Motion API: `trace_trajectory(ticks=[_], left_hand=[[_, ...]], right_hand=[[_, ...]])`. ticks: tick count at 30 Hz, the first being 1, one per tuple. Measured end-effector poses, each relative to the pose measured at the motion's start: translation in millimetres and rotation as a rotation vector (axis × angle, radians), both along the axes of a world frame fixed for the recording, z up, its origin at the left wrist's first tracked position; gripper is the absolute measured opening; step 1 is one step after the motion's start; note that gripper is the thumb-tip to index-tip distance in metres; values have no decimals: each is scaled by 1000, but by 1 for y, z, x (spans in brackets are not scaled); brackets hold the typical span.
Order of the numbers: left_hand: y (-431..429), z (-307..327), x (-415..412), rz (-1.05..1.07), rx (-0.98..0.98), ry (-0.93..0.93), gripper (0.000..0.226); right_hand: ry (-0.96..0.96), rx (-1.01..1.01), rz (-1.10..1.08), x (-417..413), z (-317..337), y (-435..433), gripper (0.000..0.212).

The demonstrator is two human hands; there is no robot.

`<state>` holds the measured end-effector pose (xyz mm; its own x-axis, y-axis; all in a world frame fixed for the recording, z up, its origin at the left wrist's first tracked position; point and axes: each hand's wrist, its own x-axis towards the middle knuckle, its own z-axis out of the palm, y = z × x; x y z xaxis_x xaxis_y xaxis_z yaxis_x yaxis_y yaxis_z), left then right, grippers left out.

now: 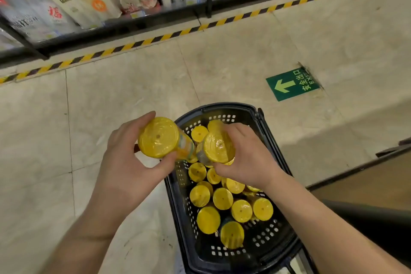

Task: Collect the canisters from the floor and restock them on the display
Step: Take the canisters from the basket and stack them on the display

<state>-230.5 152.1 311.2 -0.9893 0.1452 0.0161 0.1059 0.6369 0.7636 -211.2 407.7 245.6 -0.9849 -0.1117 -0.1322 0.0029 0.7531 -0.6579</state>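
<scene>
Both hands grip: the left hand (126,162) curls round one canister (158,138), the right hand (246,158) round a second canister (219,147), both just above the basket (229,107). Round, yellow-topped and wrapped in glossy film, they look slick, so hold the bodies firmly and lift clear of the perforated black plastic rim. More canisters (222,198) stand upright inside the basket.

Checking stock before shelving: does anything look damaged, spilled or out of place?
Nothing spilled or broken. The canisters in the basket stand lids up, a few leaning. Left hand and right hand each grip one. Only the green floor sticker looks scuffed at its far corner.
</scene>
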Motion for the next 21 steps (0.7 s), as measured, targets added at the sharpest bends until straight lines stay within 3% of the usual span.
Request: trace_trajectory(ticks=[7,13,21], left_hand=[[4,171,-11,-133,50,73,80],[22,325,-2,-193,268,116,75],[63,469,31,-258,505,180,68]], right_hand=[[135,-182,-117,15,207,22,90],[315,-279,-200,44,379,35,80],[496,-498,-421,115,533,57,68]])
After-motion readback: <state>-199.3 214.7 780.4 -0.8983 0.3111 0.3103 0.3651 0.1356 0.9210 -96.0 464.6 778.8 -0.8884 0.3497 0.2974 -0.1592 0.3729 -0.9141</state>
